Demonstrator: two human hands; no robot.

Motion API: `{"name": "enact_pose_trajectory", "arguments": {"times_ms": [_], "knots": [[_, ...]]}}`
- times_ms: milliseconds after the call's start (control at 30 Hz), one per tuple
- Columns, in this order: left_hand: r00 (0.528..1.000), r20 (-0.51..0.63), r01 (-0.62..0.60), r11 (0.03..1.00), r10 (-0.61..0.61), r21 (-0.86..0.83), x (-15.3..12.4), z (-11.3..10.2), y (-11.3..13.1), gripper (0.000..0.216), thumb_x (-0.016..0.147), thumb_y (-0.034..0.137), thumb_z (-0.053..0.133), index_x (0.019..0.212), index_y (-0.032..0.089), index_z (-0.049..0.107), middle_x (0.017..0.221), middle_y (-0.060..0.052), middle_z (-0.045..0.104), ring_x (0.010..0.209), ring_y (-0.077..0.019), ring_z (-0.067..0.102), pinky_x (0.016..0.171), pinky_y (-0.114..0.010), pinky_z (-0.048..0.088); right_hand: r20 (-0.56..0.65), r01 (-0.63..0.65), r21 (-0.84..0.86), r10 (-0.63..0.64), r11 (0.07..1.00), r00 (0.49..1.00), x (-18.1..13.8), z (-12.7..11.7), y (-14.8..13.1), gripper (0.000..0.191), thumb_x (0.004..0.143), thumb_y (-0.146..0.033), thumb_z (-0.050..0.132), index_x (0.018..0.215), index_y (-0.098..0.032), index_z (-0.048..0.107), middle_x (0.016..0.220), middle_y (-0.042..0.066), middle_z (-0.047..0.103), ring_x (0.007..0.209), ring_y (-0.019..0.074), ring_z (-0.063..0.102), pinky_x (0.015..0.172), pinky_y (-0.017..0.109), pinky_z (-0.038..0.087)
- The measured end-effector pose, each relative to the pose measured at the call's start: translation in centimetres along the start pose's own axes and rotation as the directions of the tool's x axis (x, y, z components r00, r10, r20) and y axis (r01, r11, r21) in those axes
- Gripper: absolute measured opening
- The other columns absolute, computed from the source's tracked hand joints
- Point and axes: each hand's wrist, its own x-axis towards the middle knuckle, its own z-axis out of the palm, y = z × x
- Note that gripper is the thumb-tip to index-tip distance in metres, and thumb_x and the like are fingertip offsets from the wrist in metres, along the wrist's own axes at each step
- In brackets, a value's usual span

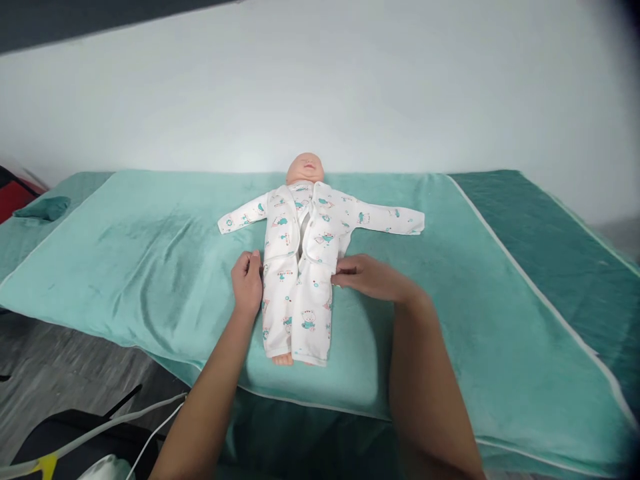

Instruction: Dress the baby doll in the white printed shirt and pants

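A baby doll (305,168) lies on its back, its head toward the wall. It wears a white printed long-sleeved top (383,218), a matching vest (324,223) parted down the front, and baby trousers (310,313). Both sleeves stretch out sideways, and toes show below one trouser leg. At the trousers' left edge, near the waist, my left hand (247,283) is closed with curled fingers on the cloth. My right hand (370,276) pinches the opposite side of the trousers at about the same height; its fingertips are partly hidden by the fabric.
A light green plush cover (165,267) with white piping spreads over the bed, with a darker green cover (565,253) on the right. Behind stands a white wall (320,87). A black chair-like object (70,433) and pale cables (110,423) are at the lower left.
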Motion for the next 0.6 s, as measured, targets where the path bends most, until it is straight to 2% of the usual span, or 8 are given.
{"name": "enact_pose_trajectory", "arguments": {"times_ms": [100,200,300,367,433,600], "knots": [[0.999,-0.039,-0.018,1.0,0.018,0.009,0.1,0.1,-0.2,0.036,0.098,0.041,0.053,0.069,0.02,0.052,0.072,0.002,0.052,0.073,-0.0137,0.047,0.072,-0.027,0.038,-0.069,-0.008,-0.042,0.005,0.999,0.998,-0.1,0.7,-0.2,0.022,0.087,-0.036,0.055,0.074,-0.021,0.064,0.071,-0.002,0.061,0.07,0.017,0.055,0.065,0.029,0.036],[1.0,-0.024,-0.019,0.999,0.02,0.034,0.1,0.1,-0.4,0.032,0.097,0.041,0.054,0.074,0.02,0.056,0.074,0.002,0.054,0.075,-0.0143,0.049,0.072,-0.027,0.038,-0.198,-0.014,-0.124,-0.011,0.992,0.98,0.0,1.7,-0.2,0.011,0.084,-0.032,0.06,0.087,-0.022,0.063,0.08,0.0,0.067,0.07,0.0179,0.058,0.065,0.029,0.04],[1.0,-0.007,-0.022,0.998,0.023,0.064,0.0,0.2,-0.4,0.035,0.097,0.042,0.052,0.07,0.021,0.051,0.068,0.003,0.048,0.07,-0.014,0.044,0.067,-0.027,0.035,-0.32,-0.05,-0.231,-0.027,0.972,0.947,0.3,2.9,0.1,0.018,0.081,-0.029,0.065,0.096,-0.022,0.059,0.094,0.004,0.069,0.074,0.0191,0.059,0.065,0.03,0.039],[1.0,0.003,-0.02,0.997,0.02,0.074,0.0,0.3,-0.4,0.039,0.098,0.044,0.052,0.067,0.021,0.044,0.064,0.004,0.041,0.066,-0.0134,0.039,0.064,-0.027,0.031,-0.365,-0.069,-0.3,-0.048,0.952,0.93,0.5,3.5,0.4,0.013,0.085,-0.029,0.061,0.095,-0.022,0.057,0.098,0.005,0.068,0.076,0.0198,0.059,0.064,0.03,0.037],[1.0,0.007,-0.019,0.996,0.018,0.086,0.0,0.3,-0.5,0.043,0.098,0.044,0.051,0.064,0.021,0.036,0.062,0.004,0.035,0.064,-0.0127,0.035,0.061,-0.028,0.028,-0.403,-0.077,-0.342,-0.072,0.936,0.912,0.5,3.9,0.6,0.004,0.09,-0.026,0.052,0.09,-0.022,0.054,0.098,0.006,0.067,0.077,0.0201,0.058,0.063,0.031,0.034],[1.0,0.023,-0.023,0.995,0.021,0.098,0.3,0.4,-0.7,0.047,0.097,0.045,0.051,0.063,0.021,0.029,0.06,0.004,0.03,0.061,-0.0119,0.03,0.059,-0.029,0.023,-0.44,-0.026,-0.371,-0.151,0.928,0.885,-0.1,5.0,0.9,0.013,0.093,-0.021,0.045,0.081,-0.023,0.049,0.089,0.005,0.062,0.077,0.0199,0.056,0.067,0.032,0.035]]}}
